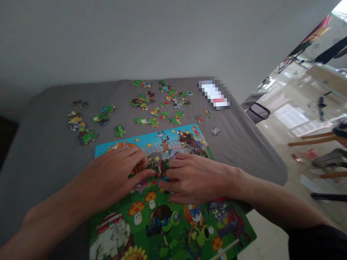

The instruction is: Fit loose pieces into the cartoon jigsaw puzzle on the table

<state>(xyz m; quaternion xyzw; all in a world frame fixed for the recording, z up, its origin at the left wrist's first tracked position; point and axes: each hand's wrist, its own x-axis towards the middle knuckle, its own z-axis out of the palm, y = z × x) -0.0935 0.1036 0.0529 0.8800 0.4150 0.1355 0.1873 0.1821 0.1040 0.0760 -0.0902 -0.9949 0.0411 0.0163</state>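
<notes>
Head view looks down over both forearms at a cartoon puzzle board (139, 141) lying flat on a grey cloth-covered worktop (38, 160), its near part seeming to overhang the edge. The left hand (114, 177) and right hand (196, 179) rest side by side over the middle of the board, around a dark patch of puzzle pieces (160, 167). The left fingers (138, 174) stretch out nearly flat and slightly apart, while the right fingers (176, 176) curl a little; the tips of both hands come close together there. Whether either hand is pinching a piece cannot be told, as the fingers hide the contact. More loose pieces (143, 101) lie in scattered clumps on the cloth beyond the board, and a single piece (216, 131) sits apart near the far corner. These look like thin, light, fairly stiff card, with small knobs that could bend if forced. They would likely be best taken by their edges, though lying flat on soft cloth they may be awkward to lift. A pixelated object (214, 95) sits at the far edge, and chair legs (316, 140) stand on the tiled floor (272, 237) to the right.
</notes>
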